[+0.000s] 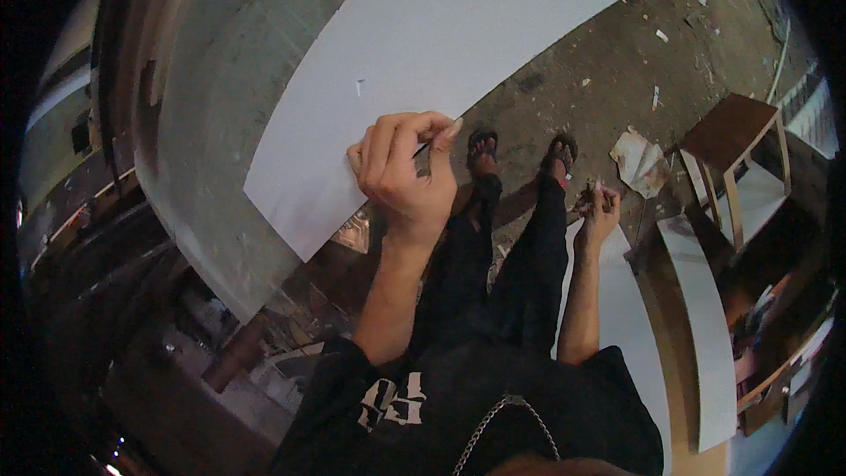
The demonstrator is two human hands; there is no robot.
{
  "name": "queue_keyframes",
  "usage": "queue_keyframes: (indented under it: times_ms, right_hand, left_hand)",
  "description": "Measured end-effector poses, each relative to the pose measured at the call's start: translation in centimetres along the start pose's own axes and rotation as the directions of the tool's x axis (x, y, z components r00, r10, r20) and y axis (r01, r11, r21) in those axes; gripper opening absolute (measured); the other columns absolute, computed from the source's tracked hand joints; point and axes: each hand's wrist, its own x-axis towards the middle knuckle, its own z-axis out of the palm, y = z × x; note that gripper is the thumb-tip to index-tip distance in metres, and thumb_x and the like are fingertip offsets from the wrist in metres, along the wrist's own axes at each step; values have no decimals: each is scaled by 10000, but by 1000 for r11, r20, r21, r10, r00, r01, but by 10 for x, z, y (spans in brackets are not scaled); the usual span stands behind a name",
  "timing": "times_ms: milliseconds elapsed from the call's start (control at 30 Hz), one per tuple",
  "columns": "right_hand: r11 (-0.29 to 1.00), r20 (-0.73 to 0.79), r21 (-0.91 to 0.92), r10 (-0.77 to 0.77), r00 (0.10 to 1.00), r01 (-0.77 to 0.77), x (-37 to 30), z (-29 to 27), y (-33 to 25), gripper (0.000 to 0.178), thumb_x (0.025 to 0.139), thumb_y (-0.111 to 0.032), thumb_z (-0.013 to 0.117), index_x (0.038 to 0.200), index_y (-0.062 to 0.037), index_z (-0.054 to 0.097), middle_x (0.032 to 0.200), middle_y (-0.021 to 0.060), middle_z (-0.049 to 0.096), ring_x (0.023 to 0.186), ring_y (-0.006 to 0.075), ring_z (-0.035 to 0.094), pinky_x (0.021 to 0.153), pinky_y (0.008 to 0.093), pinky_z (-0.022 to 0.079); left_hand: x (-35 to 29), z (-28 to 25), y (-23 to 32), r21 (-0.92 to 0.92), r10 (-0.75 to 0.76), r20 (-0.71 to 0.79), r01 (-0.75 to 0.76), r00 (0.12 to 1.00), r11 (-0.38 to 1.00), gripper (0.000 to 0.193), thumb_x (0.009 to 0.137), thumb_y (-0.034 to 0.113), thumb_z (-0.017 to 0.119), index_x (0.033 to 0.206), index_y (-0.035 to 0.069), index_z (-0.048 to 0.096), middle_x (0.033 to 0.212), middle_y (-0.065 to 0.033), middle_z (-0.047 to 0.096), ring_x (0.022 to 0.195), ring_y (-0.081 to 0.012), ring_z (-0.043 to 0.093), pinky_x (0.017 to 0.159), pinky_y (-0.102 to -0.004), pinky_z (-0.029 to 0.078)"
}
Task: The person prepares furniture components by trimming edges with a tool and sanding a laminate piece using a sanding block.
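My left hand (407, 172) is raised over the near edge of a long white board (388, 53), with its thumb and forefinger pinched together and the other fingers curled. A thin dark sliver shows between the fingers, too small to name. Lower and to the right, beside my leg, my right hand (601, 211) has its fingers bent inward. Something small and dark seems to be at its fingertips, but its kind is unclear. The white board lies on a larger grey-green surface (238, 62). A small pale scrap (359, 86) rests on the board.
A brown-topped wooden stool (731, 132) stands at the right, near a crumpled pale sheet (641, 163) on the littered dirt floor (564, 79). Long white panels (696, 300) lean or lie at my right. Dark clutter (229, 361) fills the lower left.
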Motion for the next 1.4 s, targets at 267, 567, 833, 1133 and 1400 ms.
queue_keyframes:
  times_ms: [267,567,833,1133,1400]
  right_hand:
    - [991,155,-132,31,987,-11,34,-23,-19,189,934,-196,674,947,-59,544,789,45,616,629,98,555,538,250,439]
    - [958,284,-241,-85,955,157,94,-81,-30,159,950,-173,650,947,-52,547,771,38,597,610,100,551,525,245,459]
    - [963,292,-269,60,955,22,64,-47,-45,163,931,-156,670,924,-65,536,751,7,570,604,86,535,516,243,444]
    - [984,316,-176,69,946,-12,46,-22,-42,180,931,-178,676,882,-64,545,729,35,607,553,90,537,514,247,435]
    - [972,315,-227,12,949,64,55,-26,-46,203,937,-206,671,899,-50,546,727,71,638,538,98,551,499,238,440]
  left_hand:
    - [-23,-8,-7,-205,-72,-92,52,993,977,103,878,85,623,798,79,559,843,-38,568,776,-191,491,778,-302,344]
    - [-42,-24,-11,46,-43,-231,55,972,997,180,736,183,811,866,114,707,900,-17,622,860,-212,528,815,-352,376]
    - [-43,-11,-14,116,-64,-288,101,955,988,217,683,130,827,885,175,765,879,57,636,831,-174,539,800,-347,389]
    - [-41,-4,-6,127,-25,-354,74,935,989,231,646,49,803,846,158,762,814,50,640,779,-168,556,791,-346,393]
    - [-33,-13,-2,71,-110,-268,133,957,989,145,695,90,801,814,126,728,822,28,651,788,-186,574,782,-350,398]
